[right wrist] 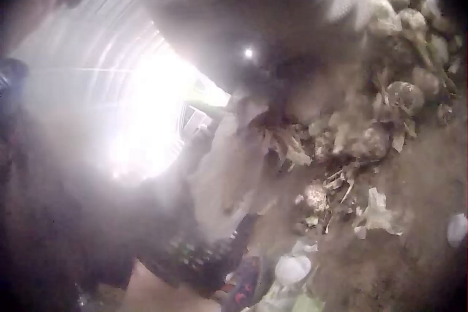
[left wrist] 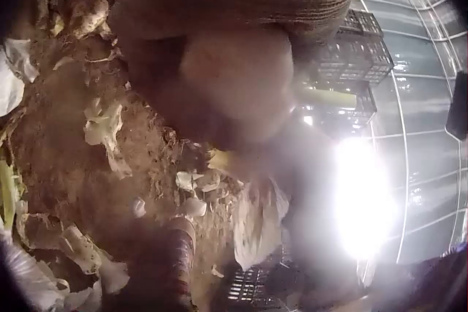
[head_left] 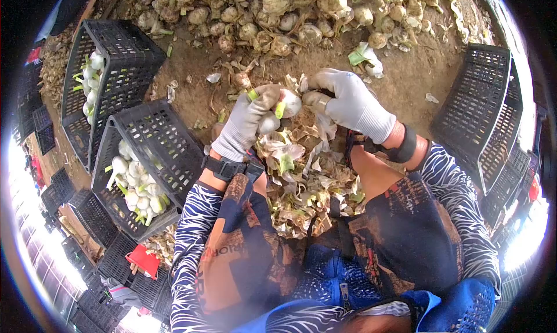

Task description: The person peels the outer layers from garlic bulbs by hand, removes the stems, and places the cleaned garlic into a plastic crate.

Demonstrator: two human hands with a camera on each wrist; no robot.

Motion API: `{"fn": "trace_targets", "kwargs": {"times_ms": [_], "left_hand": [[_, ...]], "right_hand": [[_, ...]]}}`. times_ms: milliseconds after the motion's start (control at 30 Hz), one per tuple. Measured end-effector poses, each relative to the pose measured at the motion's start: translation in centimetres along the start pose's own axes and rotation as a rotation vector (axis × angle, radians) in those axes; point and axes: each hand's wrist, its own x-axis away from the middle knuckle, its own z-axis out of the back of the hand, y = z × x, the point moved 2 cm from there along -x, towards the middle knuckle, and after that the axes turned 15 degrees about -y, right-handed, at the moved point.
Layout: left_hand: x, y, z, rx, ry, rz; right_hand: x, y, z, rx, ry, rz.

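My gloved left hand (head_left: 250, 115) holds a white garlic bulb (head_left: 290, 105) with a short green stem stub, at the middle of the head view. A second pale bulb (head_left: 268, 124) shows just under its fingers. Close on the right, my gloved right hand (head_left: 348, 103) has its fingers curled and pinches papery garlic skin (head_left: 325, 127), which hangs below them. A pale strip of skin (left wrist: 257, 224) also dangles in the left wrist view. Glare and blur veil the fingertips in both wrist views. Below the hands, between the legs, lies a heap of peeled skins (head_left: 316, 185).
Unpeeled garlic (head_left: 278, 13) is piled along the far side. At left, two tilted black crates (head_left: 168, 141) (head_left: 125, 54) hold white trimmed bulbs. Another black crate (head_left: 473, 106) stands at right. A red object (head_left: 143, 260) lies among more crates at lower left.
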Motion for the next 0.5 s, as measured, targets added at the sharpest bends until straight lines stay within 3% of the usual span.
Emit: {"fn": "trace_targets", "kwargs": {"times_ms": [67,167,233,300,367,400,467,500], "left_hand": [[-0.3,0.5,-1.0,-0.101,-0.059,-0.136],[0.2,0.7,-1.0,-0.288,0.059,-0.099],[0.1,-0.2,-0.6,-0.212,0.056,-0.104],[0.1,-0.4,-0.2,-0.135,0.054,-0.110],[0.2,-0.1,0.4,-0.144,0.065,0.076],[0.3,-0.2,0.6,-0.142,0.065,0.076],[0.4,-0.4,0.7,-0.014,-0.059,0.004],[0.2,-0.3,0.4,-0.015,-0.060,0.004]], "right_hand": [[-0.1,-0.3,-0.7,0.117,0.041,-0.014],[-0.3,-0.6,-1.4,0.292,0.094,-0.012],[-0.5,-0.7,-1.8,0.399,0.043,-0.008],[-1.0,0.3,-2.1,0.375,0.031,-0.004],[-1.4,1.0,-2.3,0.284,0.095,-0.016],[-1.4,1.1,-2.3,0.285,0.093,-0.017],[-1.5,1.7,-2.4,-0.156,0.042,-0.099],[-1.5,1.6,-2.3,-0.156,0.043,-0.098]]}}
